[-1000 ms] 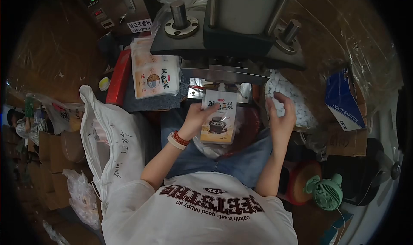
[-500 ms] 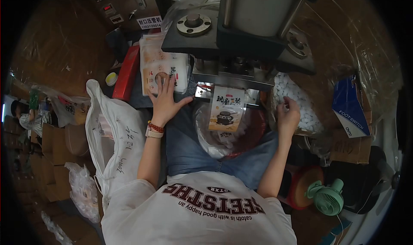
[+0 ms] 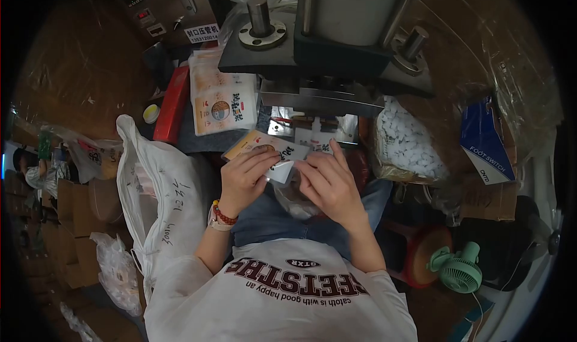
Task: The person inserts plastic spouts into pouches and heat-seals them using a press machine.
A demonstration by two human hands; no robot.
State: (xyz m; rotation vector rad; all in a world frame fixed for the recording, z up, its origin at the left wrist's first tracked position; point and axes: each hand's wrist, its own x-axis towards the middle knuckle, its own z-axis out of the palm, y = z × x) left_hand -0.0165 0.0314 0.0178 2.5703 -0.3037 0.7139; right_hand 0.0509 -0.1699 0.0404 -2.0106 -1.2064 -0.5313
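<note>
Two hands (image 3: 245, 177) (image 3: 329, 189) hold one Chinese-lettered pouch (image 3: 277, 145).

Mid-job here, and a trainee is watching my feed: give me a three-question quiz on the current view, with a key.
1. Multiple choice: what do the fingers of the left hand hold? (A) a green fan (B) a printed pouch (C) a white sack
2. True or false: the stack of pouches lies to the right of the long red box, as the wearer sees it.
3. Fill in: the blue carton on the right is printed with the words ____.

Key: 1. B; 2. true; 3. FOOT SWITCH
</note>
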